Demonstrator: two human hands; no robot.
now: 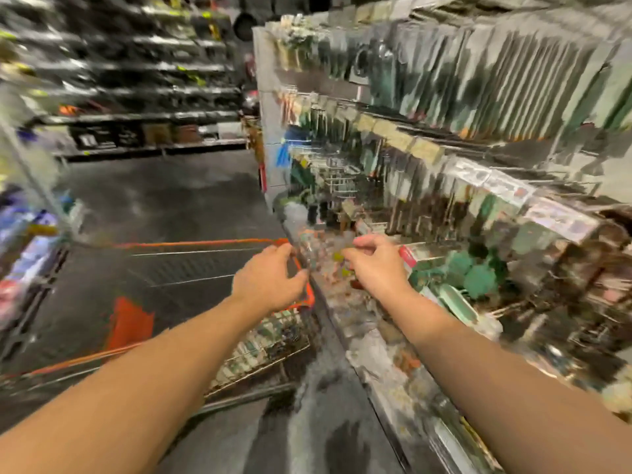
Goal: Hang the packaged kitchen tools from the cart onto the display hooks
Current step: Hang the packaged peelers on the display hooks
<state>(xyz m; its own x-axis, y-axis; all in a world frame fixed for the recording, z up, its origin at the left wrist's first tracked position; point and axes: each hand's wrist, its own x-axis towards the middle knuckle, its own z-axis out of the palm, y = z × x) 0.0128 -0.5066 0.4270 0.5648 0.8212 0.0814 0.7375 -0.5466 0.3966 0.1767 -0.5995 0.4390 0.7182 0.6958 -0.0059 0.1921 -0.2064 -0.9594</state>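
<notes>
Both forearms enter from the bottom edge and converge at the frame centre. Your left hand (270, 280) sits just left of centre with fingers curled; your right hand (374, 265) sits just right of it, fingers also curled. Between the two hands lies a clear, glossy package (313, 249), heavily smeared by motion blur. Both hands appear to pinch it at its edges, but the contact points cannot be confirmed, and the tool inside cannot be identified.

Below and left of the left hand is the cart (266, 328), a wire basket with an orange rim, holding more packaged goods near its lower right corner. The display hooks (345, 179) fill the right half of the frame, crowded with hanging packages in rows; no single free hook can be made out.

Risks from this position:
- The blur suggests fast head movement. Aligning the hang hole while you cannot see the hook tip would likely cause a miss or a drop onto the lower shelf (386, 336).
- A clear, slick package held only at its edges may slip or flex.
- Dense neighbouring stock may be knocked off when you push the package on.
</notes>
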